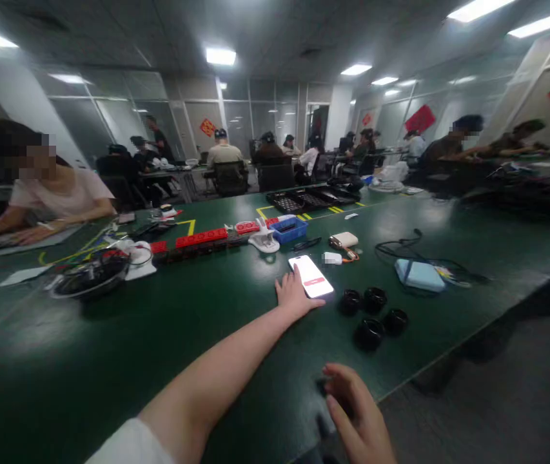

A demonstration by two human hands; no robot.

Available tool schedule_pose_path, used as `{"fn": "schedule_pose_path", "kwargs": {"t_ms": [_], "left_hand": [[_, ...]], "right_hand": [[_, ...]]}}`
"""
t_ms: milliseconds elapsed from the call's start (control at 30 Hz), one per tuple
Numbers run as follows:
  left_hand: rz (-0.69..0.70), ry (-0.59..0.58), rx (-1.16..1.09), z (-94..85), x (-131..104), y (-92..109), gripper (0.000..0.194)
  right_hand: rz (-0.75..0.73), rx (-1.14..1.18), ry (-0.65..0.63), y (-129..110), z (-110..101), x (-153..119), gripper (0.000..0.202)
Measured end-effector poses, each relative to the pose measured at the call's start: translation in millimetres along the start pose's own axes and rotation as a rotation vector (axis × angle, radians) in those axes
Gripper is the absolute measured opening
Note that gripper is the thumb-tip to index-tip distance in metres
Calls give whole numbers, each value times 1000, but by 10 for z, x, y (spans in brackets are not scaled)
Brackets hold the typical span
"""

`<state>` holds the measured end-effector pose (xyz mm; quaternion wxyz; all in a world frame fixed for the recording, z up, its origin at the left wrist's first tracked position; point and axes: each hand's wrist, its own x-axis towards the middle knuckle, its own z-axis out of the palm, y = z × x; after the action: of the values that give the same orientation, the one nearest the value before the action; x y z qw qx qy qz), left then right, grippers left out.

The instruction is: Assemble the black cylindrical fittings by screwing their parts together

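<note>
A smartphone (314, 274) with a bright white screen and a red bar lies on the green table (197, 354). My left hand (294, 295) rests at its left lower side, fingers spread, one fingertip touching the screen's edge. Nearer to me, my right hand (356, 412) hovers by the table's front edge, fingers curved and apart with nothing between them. Several round black parts (370, 333) stand in a cluster to the right of the phone. Just beyond the phone are a small white item (333, 258) with an orange cable and a cream power bank (343, 240).
Farther back stand a white holder (264, 238), a blue tray (290, 230) and red power strips (201, 238). A light-blue box (420, 275) with black cables lies right; a bowl of cables (91, 276) sits left. A person (57, 200) works at far left; others sit behind.
</note>
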<state>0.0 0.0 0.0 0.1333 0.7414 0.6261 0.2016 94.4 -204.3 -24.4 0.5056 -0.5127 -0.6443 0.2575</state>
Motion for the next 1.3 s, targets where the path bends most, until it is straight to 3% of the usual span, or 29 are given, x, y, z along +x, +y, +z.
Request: {"fn": "schedule_pose_path", "kwargs": {"t_ms": [500,700,833,967,1067,1200,1300], "left_hand": [[-117,11,17,74,135,190,108],[-48,-21,71,27,67,137,112],[86,-88,161,-127,-143,-165,103],[213,-174,240,-392,-462,-671,80],[231,-189,271,-610,-708,-1053,73],[112,-152,309,-846,-938,-1440,73],[-47,-78,376,-972,-1000,-1647,75]], "right_hand": [[-7,-124,23,-22,-32,84,27],[-15,-165,7,-72,-15,99,26],[65,-200,-47,-78,-13,135,29],[158,-301,-208,-189,39,307,33],[122,-419,-351,-323,187,549,27],[-52,-603,-558,-455,646,948,20],[-118,-637,-572,-525,1179,1213,19]]}}
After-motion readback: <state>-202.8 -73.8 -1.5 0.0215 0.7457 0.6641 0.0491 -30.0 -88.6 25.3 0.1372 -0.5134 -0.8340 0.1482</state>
